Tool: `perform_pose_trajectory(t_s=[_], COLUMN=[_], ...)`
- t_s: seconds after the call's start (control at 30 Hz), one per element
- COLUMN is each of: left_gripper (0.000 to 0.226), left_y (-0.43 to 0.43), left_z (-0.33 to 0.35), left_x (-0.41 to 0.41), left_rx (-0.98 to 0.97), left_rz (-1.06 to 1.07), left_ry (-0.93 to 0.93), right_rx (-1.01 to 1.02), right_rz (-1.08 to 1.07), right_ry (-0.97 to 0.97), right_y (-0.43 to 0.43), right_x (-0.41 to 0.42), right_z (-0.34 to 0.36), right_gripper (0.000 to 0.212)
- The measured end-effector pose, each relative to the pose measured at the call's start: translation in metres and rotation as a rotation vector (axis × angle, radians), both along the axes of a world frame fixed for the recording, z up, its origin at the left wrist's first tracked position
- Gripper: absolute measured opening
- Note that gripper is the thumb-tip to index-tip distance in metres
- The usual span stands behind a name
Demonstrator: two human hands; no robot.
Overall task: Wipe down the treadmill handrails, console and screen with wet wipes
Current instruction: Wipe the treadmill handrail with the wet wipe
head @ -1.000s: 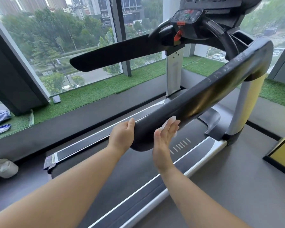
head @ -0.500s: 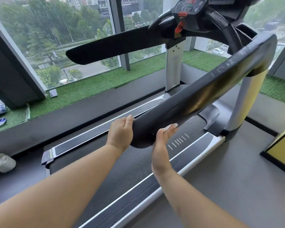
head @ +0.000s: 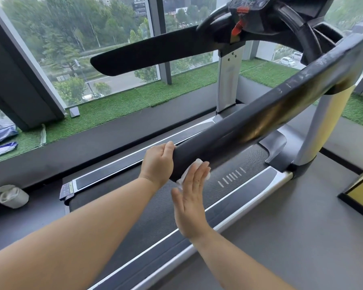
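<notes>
Both hands meet at the nearer handrail [head: 260, 120] (its free end). The left hand [head: 158, 162] curls round the tip; the right hand [head: 192, 197], fingers straight, presses a wipe [head: 194, 166] against it.

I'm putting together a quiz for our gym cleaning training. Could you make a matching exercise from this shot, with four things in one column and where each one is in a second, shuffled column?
Things
1. wet wipe
2. left hand
3. wipes tub
4. red clip

Places
A. hanging below the console
B. on the floor, far left
C. curled over the end of the near handrail
D. pressed against the near handrail under the flat right hand

Pairs: 1-D, 2-C, 3-B, 4-A
</notes>
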State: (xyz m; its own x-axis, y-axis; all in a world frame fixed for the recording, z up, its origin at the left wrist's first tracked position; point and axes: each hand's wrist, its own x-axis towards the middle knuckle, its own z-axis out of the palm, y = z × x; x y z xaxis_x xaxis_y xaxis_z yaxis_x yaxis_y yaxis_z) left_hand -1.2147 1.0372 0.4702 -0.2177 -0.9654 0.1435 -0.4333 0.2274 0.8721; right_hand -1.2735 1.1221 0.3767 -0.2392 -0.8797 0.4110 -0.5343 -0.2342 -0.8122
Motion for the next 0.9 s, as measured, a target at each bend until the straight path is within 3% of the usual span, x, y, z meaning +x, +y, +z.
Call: perform_pose_trajectory(t_s=[0.07, 0.17, 0.23, 0.43, 0.53, 0.7, 0.9], left_gripper=[0.05, 0.047, 0.046, 0.054, 0.062, 0.046, 0.045], left_y=[0.0, -0.002, -0.002, -0.002, -0.002, -0.005, -0.005], left_z=[0.0, -0.002, -0.002, -0.002, 0.0, 0.003, 0.007], left_x=[0.001, 0.003, 0.003, 0.002, 0.003, 0.005, 0.004], left_rx=[0.014, 0.022, 0.013, -0.021, 0.001, 0.094, 0.121], left_rz=[-0.001, -0.006, -0.012, -0.011, -0.016, -0.061, -0.093], left_ry=[0.007, 0.012, 0.021, 0.008, 0.001, 0.033, 0.034], right_rx=[-0.009, -0.008, 0.015, -0.035, -0.091, -0.009, -0.175], right_rz=[-0.056, -0.215, -0.271, -0.028, -0.066, -0.193, -0.053], right_ry=[0.027, -0.185, -0.222, 0.162, 0.295, -0.023, 0.386], right_y=[-0.009, -0.031, -0.036, -0.005, -0.008, -0.025, -0.006], right_x=[-0.017, -0.053, -0.062, -0.011, -0.031, -0.044, -0.006], right_z=[0.001, 0.023, 0.031, -0.005, -0.01, 0.017, -0.013], right_gripper=[0.065, 0.065, 0.065, 0.069, 0.062, 0.065, 0.064])
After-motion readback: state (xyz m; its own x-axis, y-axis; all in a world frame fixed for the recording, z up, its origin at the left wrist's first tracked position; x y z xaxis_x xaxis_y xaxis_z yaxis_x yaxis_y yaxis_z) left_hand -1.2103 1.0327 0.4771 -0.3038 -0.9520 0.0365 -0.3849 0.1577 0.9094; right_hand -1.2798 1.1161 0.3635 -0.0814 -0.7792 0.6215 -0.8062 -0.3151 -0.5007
